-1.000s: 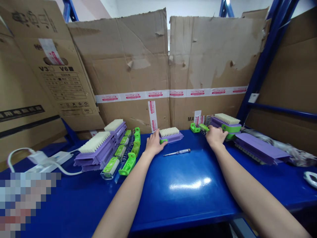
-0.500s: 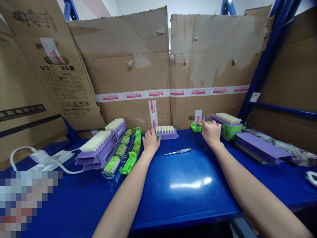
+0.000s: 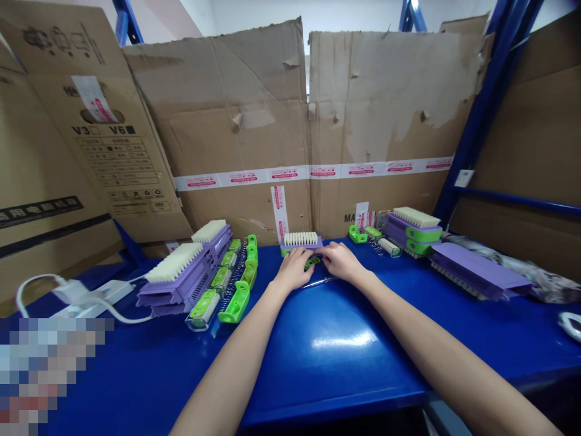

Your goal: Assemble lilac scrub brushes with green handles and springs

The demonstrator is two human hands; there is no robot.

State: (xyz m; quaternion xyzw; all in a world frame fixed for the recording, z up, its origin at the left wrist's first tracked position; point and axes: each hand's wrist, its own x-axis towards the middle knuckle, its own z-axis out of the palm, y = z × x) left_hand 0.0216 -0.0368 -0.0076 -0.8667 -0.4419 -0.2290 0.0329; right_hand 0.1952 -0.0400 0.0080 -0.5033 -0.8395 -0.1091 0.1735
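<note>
My left hand [image 3: 295, 268] and my right hand [image 3: 341, 260] meet near the back middle of the blue table. Between their fingertips shows a small green piece [image 3: 312, 261], partly covered; my left fingers are closed on it. Pinched fingers on my right hand touch its upper side, and what they hold is hidden. Just behind stands a purple brush block [image 3: 300, 240] with cream bristles facing up and a green end piece [image 3: 285, 250] at its left. A screwdriver [image 3: 321, 282] lies in front of the hands, its handle end covered by my right hand.
At left, purple brush blocks [image 3: 175, 272], green end caps [image 3: 235, 303], springs [image 3: 233, 275] and green-topped blocks [image 3: 203, 307] form rows. More brush blocks [image 3: 415, 227] and a green cap [image 3: 357, 234] lie at right. Cardboard [image 3: 236, 109] closes off the back. A power strip [image 3: 93, 297] sits far left.
My right hand has moved left from the parts at right to meet my left hand, which has shifted slightly right and nearer. A green end piece now shows at the middle brush block.
</note>
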